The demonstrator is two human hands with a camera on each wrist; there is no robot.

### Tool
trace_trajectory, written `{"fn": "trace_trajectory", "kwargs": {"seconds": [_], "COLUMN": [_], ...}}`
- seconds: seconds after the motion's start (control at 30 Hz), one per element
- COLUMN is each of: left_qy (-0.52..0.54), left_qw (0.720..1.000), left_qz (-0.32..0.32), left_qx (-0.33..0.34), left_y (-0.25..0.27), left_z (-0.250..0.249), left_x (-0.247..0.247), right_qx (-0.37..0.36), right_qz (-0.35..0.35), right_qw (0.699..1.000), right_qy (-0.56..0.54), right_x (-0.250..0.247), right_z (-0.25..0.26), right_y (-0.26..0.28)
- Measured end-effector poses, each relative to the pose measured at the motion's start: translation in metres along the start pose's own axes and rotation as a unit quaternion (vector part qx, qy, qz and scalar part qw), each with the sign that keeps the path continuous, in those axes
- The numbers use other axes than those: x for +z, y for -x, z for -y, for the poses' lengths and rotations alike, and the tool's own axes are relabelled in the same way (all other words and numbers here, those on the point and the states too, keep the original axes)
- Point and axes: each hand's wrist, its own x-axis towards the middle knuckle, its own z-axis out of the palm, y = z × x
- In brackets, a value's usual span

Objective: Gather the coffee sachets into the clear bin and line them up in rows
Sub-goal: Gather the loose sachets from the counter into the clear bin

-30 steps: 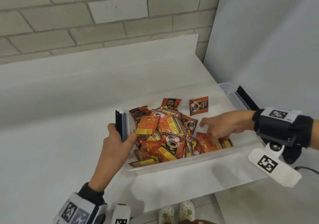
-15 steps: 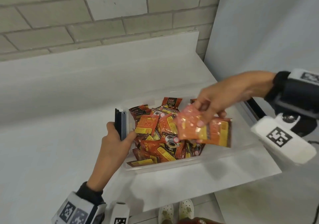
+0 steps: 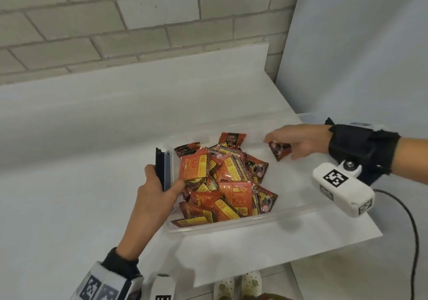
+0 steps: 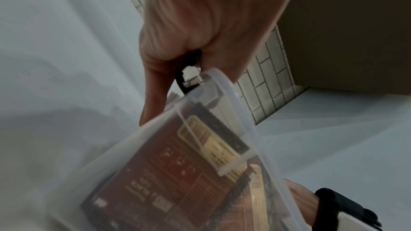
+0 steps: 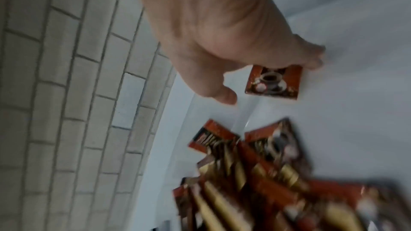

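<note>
**Red sachets heaped at one end of the bin**

Red and yellow coffee sachets [image 3: 222, 181] lie in a loose, overlapping heap inside the clear bin [image 3: 231, 224], crowded toward its left end and not in any row. One sachet with a dark label [image 3: 232, 139] leans against the far wall behind the heap.

My left hand [image 3: 154, 198] grips the bin's left end: my fingers curl round the black latch [image 3: 159, 167] on the outside, and my thumb reaches over the rim to touch the heap. From my left wrist, I see the sachets pressed against the see-through wall [image 4: 200, 164], blurred.

My right hand [image 3: 301, 141] is over the right part of the bin, well apart from the heap. It pinches a single sachet [image 3: 279, 150] with a coffee cup printed on it; my fingertips cover its upper edge, and it hangs tilted, one corner pointing down. From my right wrist, the same sachet [image 5: 274, 82] shows under my fingers, with the pale floor of the bin behind it. I cannot tell whether its lower corner touches the floor.

The bin sits on a white counter [image 3: 69, 184] against a pale brick wall [image 3: 115, 22].
</note>
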Motion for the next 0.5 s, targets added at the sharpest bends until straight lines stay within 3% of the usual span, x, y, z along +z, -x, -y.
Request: {"fn": "trace_trajectory", "kwargs": {"seconds": [0.07,0.17,0.23,0.33,0.5], "left_qy": [-0.003,-0.004,-0.002,-0.006,-0.001], "left_qw": [1.000,1.000,1.000,1.000,1.000], "left_qz": [-0.002,-0.004,-0.002,-0.002,0.000], "left_qx": [0.001,-0.001,0.000,0.000,-0.004], "left_y": [0.000,-0.001,0.000,0.000,0.000], "left_z": [0.001,0.000,0.000,0.001,0.001], "left_x": [0.000,0.000,0.000,0.000,0.000], "right_qx": [0.016,-0.030,-0.025,-0.009,-0.011], "right_qz": [-0.020,0.029,0.102,0.118,0.041], "right_qw": [0.989,0.971,0.935,0.942,0.953], "right_qy": [-0.146,-0.235,-0.338,-0.313,-0.301], "right_x": [0.013,0.038,0.049,0.049,0.030], "right_z": [0.007,0.026,0.039,0.044,0.025], "right_y": [-0.006,-0.009,-0.006,-0.001,0.004]}}
